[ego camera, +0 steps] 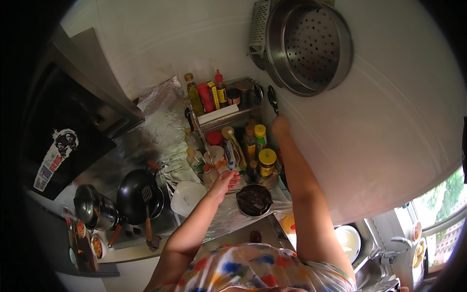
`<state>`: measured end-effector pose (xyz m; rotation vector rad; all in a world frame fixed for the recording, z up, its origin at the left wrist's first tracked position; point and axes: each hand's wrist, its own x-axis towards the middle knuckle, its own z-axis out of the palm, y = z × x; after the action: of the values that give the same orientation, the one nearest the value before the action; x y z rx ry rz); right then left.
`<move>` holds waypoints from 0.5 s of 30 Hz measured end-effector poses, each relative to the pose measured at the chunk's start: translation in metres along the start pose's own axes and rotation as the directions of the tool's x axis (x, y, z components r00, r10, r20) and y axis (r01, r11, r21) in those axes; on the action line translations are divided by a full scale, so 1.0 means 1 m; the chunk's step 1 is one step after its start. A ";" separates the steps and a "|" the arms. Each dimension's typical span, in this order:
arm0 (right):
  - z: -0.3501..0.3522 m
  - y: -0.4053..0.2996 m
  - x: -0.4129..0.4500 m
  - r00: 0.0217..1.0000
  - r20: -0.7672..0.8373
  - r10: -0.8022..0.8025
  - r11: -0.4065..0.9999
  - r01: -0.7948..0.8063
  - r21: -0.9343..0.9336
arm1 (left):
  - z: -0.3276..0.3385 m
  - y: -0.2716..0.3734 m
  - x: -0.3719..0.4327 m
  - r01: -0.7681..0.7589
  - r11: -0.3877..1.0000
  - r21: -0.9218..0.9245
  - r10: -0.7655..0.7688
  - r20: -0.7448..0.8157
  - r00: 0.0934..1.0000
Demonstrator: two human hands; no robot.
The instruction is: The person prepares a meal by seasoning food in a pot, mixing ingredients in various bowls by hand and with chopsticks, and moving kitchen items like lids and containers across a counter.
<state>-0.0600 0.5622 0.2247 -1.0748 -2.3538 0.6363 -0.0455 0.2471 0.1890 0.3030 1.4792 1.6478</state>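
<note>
My right hand (281,126) reaches up along the wall, right of the spice rack. It is closed around the lower end of a black-handled tool, apparently scissors (272,98), whose handle points up; the fingers are mostly hidden. My left hand (227,184) is held over the counter with its fingers loosely curled and nothing visible in them. Just beyond it, a plastic pouch (233,153) stands among bottles on the lower level. A round bowl with dark contents (254,200) sits to its lower right, and a white dish (188,198) to its left.
The two-level metal rack (226,120) holds several bottles and jars, including a yellow-lidded jar (267,162). A perforated steel steamer (310,47) and a grater (259,27) hang above. At left are a wok (135,197) with a slotted turner (147,195) and a lidded pot (95,208).
</note>
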 end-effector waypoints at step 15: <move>0.016 -0.003 0.009 0.998 0.057 -0.024 1.000 0.024 -0.013 | 0.009 -0.006 0.022 0.024 1.000 0.001 -0.024 -0.051 0.998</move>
<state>-0.0763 0.5646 0.2163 -1.0458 -2.4192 0.6507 -0.0495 0.2683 0.1782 0.2453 1.5163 1.6463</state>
